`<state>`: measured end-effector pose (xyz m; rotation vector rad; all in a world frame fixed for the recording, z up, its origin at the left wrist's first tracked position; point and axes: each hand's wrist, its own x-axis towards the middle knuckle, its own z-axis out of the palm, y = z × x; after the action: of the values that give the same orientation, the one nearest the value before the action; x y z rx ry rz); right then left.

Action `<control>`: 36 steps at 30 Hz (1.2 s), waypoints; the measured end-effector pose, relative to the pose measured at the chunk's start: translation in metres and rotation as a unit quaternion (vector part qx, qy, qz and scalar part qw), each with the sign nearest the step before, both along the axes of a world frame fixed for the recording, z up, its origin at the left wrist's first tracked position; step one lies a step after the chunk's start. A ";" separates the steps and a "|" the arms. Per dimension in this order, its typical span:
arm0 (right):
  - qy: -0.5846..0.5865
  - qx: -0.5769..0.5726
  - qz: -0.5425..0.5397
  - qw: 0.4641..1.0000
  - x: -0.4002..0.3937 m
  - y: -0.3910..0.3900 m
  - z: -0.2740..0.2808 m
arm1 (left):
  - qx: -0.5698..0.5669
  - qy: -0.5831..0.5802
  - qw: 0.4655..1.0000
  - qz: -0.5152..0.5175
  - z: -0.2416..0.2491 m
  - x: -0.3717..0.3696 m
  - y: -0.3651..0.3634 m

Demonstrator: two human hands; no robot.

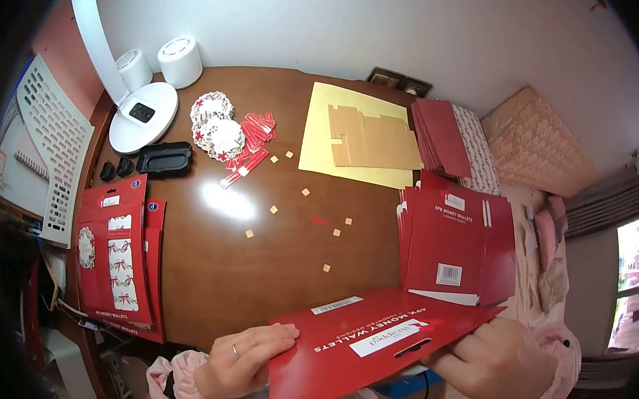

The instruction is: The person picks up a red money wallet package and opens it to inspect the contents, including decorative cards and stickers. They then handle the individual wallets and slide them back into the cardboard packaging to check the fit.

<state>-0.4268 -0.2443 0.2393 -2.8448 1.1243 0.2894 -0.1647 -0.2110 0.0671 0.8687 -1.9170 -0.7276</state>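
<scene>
A red money wallet packaging sleeve (345, 373), printed "4PK MONEY WALLETS" with a white label and a hang slot, is tilted at the table's near edge. My left hand (244, 359), with a ring on one finger, grips its left edge, thumb side hidden. At its right end my right hand (503, 364) has its fingers curled at the card's edge, fingertips partly hidden. Just beyond the sleeve lies a stack of the same red packaging (441, 236), barcode side up. Finished-looking red packs (114, 260) with patterned wallets showing through windows lie at the left.
Round wreath cards (217, 131) and red label strips (253, 140) lie at the back left, near a white lamp (145, 119) and a black tray (164, 159). Small tan squares (306, 192) are scattered mid-table. Brown cardboard (374, 141) rests on yellow paper (326, 97); dark red wallets (444, 134) adjoin.
</scene>
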 end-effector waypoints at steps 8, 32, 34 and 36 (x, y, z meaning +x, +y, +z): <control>-0.198 0.289 -0.134 0.927 -0.022 -0.060 -0.006 | 0.110 0.210 0.963 0.125 0.027 0.013 -0.040; -0.342 0.627 -0.375 0.592 -0.048 -0.019 -0.165 | 0.433 0.343 0.821 0.143 -0.020 -0.007 0.042; -0.365 0.611 -0.367 0.599 -0.050 -0.011 -0.168 | 0.424 0.321 0.836 0.138 -0.017 -0.005 0.043; -0.390 0.591 -0.363 0.606 -0.053 -0.007 -0.171 | 0.424 0.315 0.839 0.132 -0.012 -0.004 0.044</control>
<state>-0.4801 -0.2513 0.0688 -0.9731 1.0694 -0.2184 -0.1687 -0.1672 0.0549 1.1836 -0.8182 -1.5097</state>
